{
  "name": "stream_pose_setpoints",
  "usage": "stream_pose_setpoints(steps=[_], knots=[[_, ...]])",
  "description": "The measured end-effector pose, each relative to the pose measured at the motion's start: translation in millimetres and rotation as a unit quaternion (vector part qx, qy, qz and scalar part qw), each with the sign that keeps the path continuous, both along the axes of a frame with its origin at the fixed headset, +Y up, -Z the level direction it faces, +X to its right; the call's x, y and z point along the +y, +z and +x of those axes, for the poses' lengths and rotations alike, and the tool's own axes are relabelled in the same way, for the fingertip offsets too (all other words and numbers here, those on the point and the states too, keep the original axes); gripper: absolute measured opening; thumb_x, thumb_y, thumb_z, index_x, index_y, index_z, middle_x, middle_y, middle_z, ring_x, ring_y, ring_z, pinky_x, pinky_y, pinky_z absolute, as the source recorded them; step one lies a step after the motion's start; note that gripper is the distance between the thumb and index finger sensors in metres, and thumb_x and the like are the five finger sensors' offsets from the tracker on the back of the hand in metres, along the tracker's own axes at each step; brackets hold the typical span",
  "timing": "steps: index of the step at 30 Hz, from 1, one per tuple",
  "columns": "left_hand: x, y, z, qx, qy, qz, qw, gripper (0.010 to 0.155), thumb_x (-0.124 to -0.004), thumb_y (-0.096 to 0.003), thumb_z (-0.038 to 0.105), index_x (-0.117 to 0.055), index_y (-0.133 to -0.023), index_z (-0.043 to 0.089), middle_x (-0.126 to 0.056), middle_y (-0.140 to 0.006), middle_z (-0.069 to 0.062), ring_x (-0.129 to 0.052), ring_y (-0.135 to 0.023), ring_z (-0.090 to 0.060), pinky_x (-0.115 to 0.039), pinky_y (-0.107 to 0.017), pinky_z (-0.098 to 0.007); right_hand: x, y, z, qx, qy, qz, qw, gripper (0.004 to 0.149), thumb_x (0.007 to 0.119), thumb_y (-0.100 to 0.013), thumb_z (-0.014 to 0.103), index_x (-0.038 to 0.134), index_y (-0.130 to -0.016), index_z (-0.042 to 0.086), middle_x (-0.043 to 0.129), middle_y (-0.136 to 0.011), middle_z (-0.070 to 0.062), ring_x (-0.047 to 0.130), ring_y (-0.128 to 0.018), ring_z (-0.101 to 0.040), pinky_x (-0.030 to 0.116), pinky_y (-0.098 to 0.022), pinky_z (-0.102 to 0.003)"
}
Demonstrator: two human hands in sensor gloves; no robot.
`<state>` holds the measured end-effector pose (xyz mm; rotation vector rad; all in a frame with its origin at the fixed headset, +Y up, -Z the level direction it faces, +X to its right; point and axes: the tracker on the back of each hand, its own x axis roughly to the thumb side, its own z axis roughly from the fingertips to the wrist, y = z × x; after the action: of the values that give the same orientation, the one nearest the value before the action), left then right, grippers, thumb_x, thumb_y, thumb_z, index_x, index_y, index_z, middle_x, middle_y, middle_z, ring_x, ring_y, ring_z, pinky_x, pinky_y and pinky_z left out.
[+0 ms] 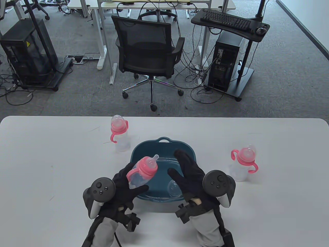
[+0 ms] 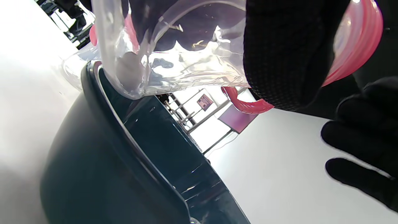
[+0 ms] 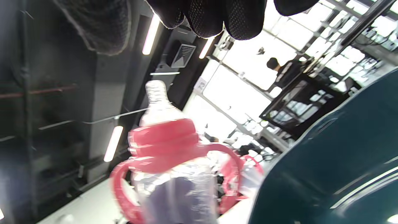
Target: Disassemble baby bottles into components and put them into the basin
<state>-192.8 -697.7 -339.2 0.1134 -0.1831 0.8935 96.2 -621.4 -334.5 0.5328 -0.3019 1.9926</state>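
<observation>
My left hand [image 1: 128, 185] grips the clear body of a baby bottle [image 1: 142, 172] with a pink collar, pink handles and a bare teat, tilted over the left part of the dark teal basin [image 1: 162, 144]. The left wrist view shows that bottle [image 2: 174, 46] close up above the basin rim [image 2: 130, 137]. My right hand [image 1: 186, 172] hovers over the basin's right side, fingers straight, holding nothing. A clear dome cap [image 1: 173, 187] lies inside the basin. In the right wrist view the held bottle [image 3: 171, 161] sits left of the basin wall [image 3: 335, 161].
Two more capped bottles stand on the white table [image 1: 51, 159]: one [image 1: 119, 132] behind the basin at its left, one [image 1: 244, 162] to the basin's right. An office chair [image 1: 149, 54] and desks stand beyond the table's far edge.
</observation>
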Motion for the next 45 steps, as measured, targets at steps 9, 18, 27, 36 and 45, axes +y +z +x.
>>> stream_pose_setpoints(steps=[9,18,27,36,45], knots=[[5.9,5.0,14.9,-0.033,-0.075,0.033,0.996,0.091,-0.098,-0.0331,0.049,-0.044,-0.106,0.043,-0.055,-0.106,0.008,-0.063,-0.104,-0.026,-0.042,-0.078,-0.060,-0.4,3.8,-21.0,0.026,0.041,-0.019,0.999,0.083,0.080,-0.055,0.051,0.036,-0.116,0.014,0.045,-0.116,-0.023,0.056,-0.097,-0.056,0.052,-0.064,-0.069],[7.3,7.7,22.1,-0.049,-0.098,0.048,0.993,0.091,-0.099,-0.0329,0.049,-0.044,-0.106,0.043,-0.055,-0.107,0.009,-0.063,-0.105,-0.026,-0.042,-0.078,-0.061,-6.8,0.1,-28.5,0.021,0.103,-0.038,0.994,0.076,0.086,-0.052,0.044,0.050,-0.111,0.011,0.066,-0.105,-0.023,0.083,-0.080,-0.047,0.069,-0.055,-0.063],[4.5,5.7,20.9,-0.052,-0.099,0.038,0.993,0.091,-0.099,-0.0323,0.049,-0.045,-0.106,0.043,-0.056,-0.106,0.009,-0.064,-0.104,-0.025,-0.043,-0.078,-0.061,-10.7,-4.2,-28.5,0.060,0.090,-0.053,0.993,0.073,0.089,-0.051,0.035,0.052,-0.110,0.011,0.061,-0.108,-0.023,0.075,-0.084,-0.052,0.064,-0.059,-0.065],[4.6,5.7,19.7,-0.050,-0.097,0.040,0.993,0.091,-0.099,-0.0323,0.048,-0.045,-0.105,0.044,-0.056,-0.106,0.010,-0.063,-0.105,-0.025,-0.042,-0.079,-0.061,-10.4,-5.2,-26.5,0.095,0.081,-0.059,0.990,0.076,0.092,-0.049,0.025,0.049,-0.111,0.017,0.056,-0.114,-0.015,0.066,-0.095,-0.053,0.058,-0.063,-0.069],[5.9,7.2,21.8,-0.045,-0.138,0.055,0.988,0.091,-0.099,-0.0322,0.047,-0.045,-0.105,0.045,-0.055,-0.107,0.010,-0.062,-0.105,-0.025,-0.041,-0.079,-0.061,-8.9,-3.1,-15.0,0.001,0.106,-0.038,0.994,0.077,0.080,-0.053,0.055,0.054,-0.111,0.011,0.067,-0.106,-0.025,0.079,-0.081,-0.051,0.065,-0.056,-0.065]])
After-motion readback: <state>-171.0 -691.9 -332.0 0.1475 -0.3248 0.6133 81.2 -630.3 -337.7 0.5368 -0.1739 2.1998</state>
